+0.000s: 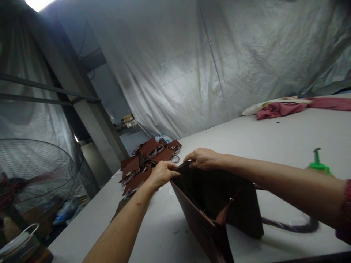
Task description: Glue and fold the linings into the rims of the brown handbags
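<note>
A brown handbag stands on the white table in front of me, its mouth spread so the dark lining shows. My left hand pinches the bag's rim at its far left corner. Close beside it, my right hand grips the top edge of the far panel, with the thumb inside. A small brown strap with a metal stud hangs over the opening. Behind the right forearm, a plastic-wrapped handle sticks out to the right onto the table.
Several finished-looking brown bags lie heaped at the table's far left. A green-capped bottle stands at right, partly behind my arm. Red cloth lies at the back right. A fan and a lidded jar are at left.
</note>
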The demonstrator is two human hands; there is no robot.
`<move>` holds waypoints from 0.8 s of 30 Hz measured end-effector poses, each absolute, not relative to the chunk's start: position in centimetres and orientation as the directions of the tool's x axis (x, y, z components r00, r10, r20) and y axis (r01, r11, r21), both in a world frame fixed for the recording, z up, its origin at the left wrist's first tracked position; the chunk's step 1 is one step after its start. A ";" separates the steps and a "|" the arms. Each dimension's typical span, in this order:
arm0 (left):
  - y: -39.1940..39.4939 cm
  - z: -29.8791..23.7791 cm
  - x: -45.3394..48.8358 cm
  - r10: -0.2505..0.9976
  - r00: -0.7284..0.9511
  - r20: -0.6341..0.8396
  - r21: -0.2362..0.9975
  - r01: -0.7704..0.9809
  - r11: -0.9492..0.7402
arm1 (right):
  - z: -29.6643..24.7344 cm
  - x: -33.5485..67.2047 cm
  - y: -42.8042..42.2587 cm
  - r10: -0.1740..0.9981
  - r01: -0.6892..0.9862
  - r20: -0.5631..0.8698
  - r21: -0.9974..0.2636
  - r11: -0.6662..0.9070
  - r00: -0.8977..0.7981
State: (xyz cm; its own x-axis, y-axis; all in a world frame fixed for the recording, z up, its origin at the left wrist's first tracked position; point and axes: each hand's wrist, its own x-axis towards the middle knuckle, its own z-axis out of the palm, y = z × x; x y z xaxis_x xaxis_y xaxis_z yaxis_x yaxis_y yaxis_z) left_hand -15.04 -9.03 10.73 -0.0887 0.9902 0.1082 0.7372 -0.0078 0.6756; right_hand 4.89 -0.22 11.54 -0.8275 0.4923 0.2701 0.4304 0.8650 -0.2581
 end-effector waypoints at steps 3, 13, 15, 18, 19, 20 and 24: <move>-9.3 10.6 -15.0 0.992 -0.061 0.113 0.683 0.729 -0.033 | 11.7 4.4 -0.1 0.489 0.429 0.243 -0.262 0.864 -0.837; -8.4 10.4 -15.1 0.976 -0.086 0.197 0.552 0.833 -0.038 | 11.6 3.3 -0.3 0.586 0.528 0.251 -0.264 0.807 -0.771; -8.3 10.6 -14.8 0.963 -0.094 0.251 0.467 0.884 -0.035 | 11.6 3.4 -0.3 0.586 0.527 0.263 -0.264 0.808 -0.766; -8.5 10.7 -14.4 0.949 -0.070 0.306 0.388 0.920 -0.057 | 11.5 3.7 -0.3 0.542 0.476 0.271 -0.275 0.835 -0.795; -8.6 10.7 -14.3 0.947 -0.069 0.312 0.382 0.922 -0.059 | 11.4 3.8 -0.3 0.507 0.433 0.275 -0.288 0.854 -0.817; -8.8 10.7 -14.2 0.947 -0.072 0.314 0.380 0.923 -0.056 | 11.4 3.9 -0.3 0.472 0.391 0.277 -0.301 0.870 -0.837; -9.3 10.7 -14.1 0.946 -0.082 0.313 0.374 0.927 -0.043 | 11.3 3.5 -0.7 0.408 0.356 0.295 -0.215 0.909 -0.864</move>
State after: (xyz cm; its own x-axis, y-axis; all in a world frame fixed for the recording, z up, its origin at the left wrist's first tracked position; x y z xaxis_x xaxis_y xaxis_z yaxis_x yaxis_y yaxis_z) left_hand -14.08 -9.27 10.70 -0.0825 0.9462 0.3130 0.9265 -0.0429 0.3738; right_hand 3.52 -0.67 11.33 -0.8638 0.4083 0.2953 0.3565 0.9093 -0.2146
